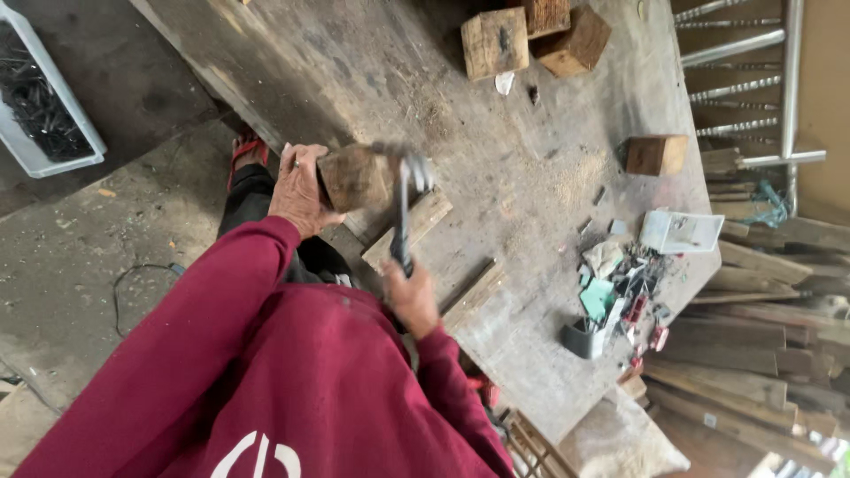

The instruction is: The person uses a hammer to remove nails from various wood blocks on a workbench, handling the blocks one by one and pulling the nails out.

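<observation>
We look down from our own head at a worn, dusty workbench (pixel 496 168) that runs away from us at a slant; our arms are in dark red sleeves (pixel 221 327); our left hand (pixel 297 190) is wrapped around a squat wooden block (pixel 354 177), fingers closed on its near side, pressing it down at the bench's near edge so that it seems braced against a blow; our right hand (pixel 412 296) is closed in a fist around the dark handle of a hammer (pixel 405 212), whose metal head is blurred just beside the block's right face, so we cannot tell whether it touches the wood; the block sits partly over a flat board (pixel 416 226) that lies along the bench, and a second narrow strip of wood (pixel 474 292) lies near our right wrist; at the far end stand three more wooden blocks (pixel 531 35), bunched together and well apart from our hands, and a single block (pixel 655 155) sits alone towards the right edge; near it lies a small open white box (pixel 682 232), and below that a litter of small bits and a dark cup (pixel 583 339); beyond the bench, rough planks (pixel 761 354) are stacked; on the concrete floor to the left sits a white tray of dark nails (pixel 40 106).
</observation>
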